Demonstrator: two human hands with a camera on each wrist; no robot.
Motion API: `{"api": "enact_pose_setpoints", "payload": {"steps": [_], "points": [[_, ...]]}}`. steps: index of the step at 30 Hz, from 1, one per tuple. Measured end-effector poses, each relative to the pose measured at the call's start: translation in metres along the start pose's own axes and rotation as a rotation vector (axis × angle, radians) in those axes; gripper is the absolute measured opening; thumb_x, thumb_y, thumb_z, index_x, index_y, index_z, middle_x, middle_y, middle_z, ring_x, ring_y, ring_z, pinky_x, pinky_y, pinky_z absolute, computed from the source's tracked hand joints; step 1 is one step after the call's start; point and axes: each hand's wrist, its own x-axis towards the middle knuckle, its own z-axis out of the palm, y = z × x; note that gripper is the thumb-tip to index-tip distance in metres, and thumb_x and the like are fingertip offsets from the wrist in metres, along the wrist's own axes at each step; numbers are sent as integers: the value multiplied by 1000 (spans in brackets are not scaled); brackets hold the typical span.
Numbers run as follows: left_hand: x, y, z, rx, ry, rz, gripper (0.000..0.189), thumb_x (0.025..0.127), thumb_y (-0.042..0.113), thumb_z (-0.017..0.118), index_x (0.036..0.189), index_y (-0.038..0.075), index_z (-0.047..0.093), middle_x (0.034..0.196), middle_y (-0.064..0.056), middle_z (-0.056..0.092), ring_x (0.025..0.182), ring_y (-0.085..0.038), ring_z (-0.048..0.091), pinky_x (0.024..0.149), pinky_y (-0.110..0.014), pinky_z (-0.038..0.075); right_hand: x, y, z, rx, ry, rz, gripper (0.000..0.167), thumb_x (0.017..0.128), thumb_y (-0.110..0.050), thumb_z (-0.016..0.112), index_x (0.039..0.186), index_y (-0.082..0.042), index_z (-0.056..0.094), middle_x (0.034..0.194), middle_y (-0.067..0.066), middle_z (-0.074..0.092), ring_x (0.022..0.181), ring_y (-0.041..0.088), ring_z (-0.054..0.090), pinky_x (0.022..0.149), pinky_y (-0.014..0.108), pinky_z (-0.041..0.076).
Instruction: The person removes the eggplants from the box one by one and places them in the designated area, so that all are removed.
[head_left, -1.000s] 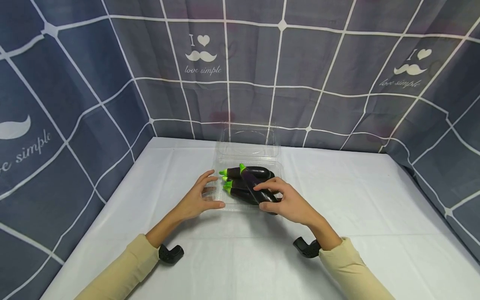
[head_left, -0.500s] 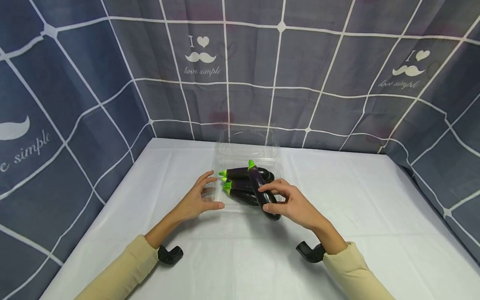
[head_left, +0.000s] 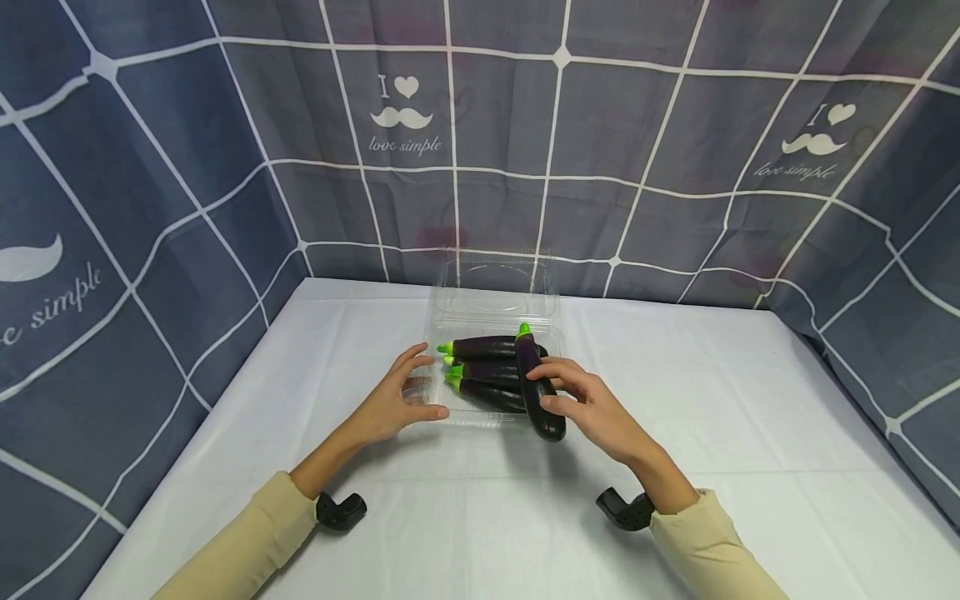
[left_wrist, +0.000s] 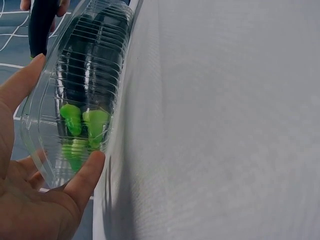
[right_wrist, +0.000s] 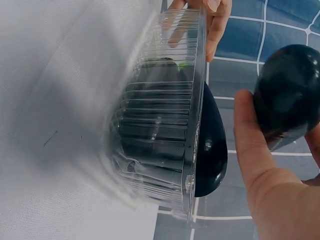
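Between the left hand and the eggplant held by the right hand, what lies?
In the head view, other eggplants lie there, in the clear box.

In the head view, my sleeves (head_left: 232, 537) run off the bottom edge, and the held eggplant (head_left: 542, 396) in my right fingers (head_left: 557, 368) hides parts of the boxed eggplants (head_left: 487, 372). Left wrist view, upper left, it's cropped; the clear box (left_wrist: 40, 120) blurs its contents.

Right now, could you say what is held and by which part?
The right hand holds one eggplant by its middle; the left hand spans one end of the box.
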Motion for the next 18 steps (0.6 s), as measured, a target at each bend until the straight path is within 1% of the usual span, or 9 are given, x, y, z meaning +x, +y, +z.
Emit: {"api": "enact_pose_setpoints", "payload": {"steps": [2,7,10,12,16,18], "points": [[1,-1,0,-1,-1,0,86,81,21,84,148,-2,35,163,-6,8,136,-47,33,102,-54,42,-1,1,0,4,12,-3,30,95,-8,62,124,-9,64,144,11,45,134,32,38,107,59,29],[1,-1,0,-5,-3,1,86,81,21,84,147,-3,35,163,-7,8,136,-46,33,103,-54,42,-2,2,-2,-15,32,18,40,91,-8,66,131,-12,63,145,7,46,126,35,44,102,59,34],[1,0,0,-4,-3,1,87,81,22,84,148,-2,35,163,-7,8,136,-46,34,103,-54,42,-3,3,-3,-11,42,19,45,91,-7,65,136,-12,60,144,6,49,125,33,46,101,55,35],[0,0,0,-2,-2,4,88,81,22,84,148,-2,34,163,-8,8,136,-46,34,103,-54,42,-3,3,-3,-12,50,23,46,91,-6,64,136,-12,60,141,5,51,122,31,46,98,51,37],[-1,1,0,-4,1,0,90,80,23,85,150,-1,33,163,-8,8,136,-46,34,102,-53,43,-5,4,-4,-9,60,47,47,90,-7,66,136,-12,60,136,6,55,116,34,46,87,40,45],[-1,1,0,-2,4,-4,91,80,24,85,150,-1,33,163,-7,9,136,-45,35,102,-53,43,-6,4,-4,-1,67,57,47,89,-7,68,135,-12,60,134,7,55,116,36,48,83,35,50]]}}
